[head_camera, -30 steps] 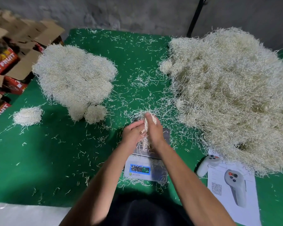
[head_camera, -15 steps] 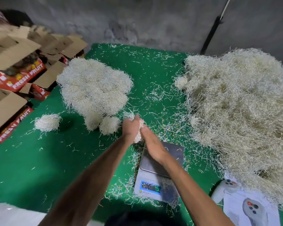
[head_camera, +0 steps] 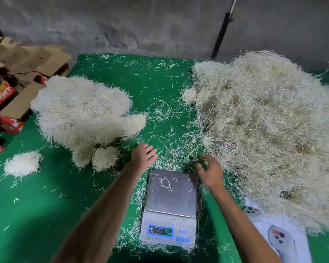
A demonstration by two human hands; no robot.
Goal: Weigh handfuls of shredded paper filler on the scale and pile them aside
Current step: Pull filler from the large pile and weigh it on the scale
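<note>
One grey steel-topped scale at 6 o'clock, long axis 12-to-6; two big white shredded-paper heaps; left hand spread empty, right hand loosely curled, empty

Matt metal scale pan, wiry paper shreds, green felt-like cloth.
</note>
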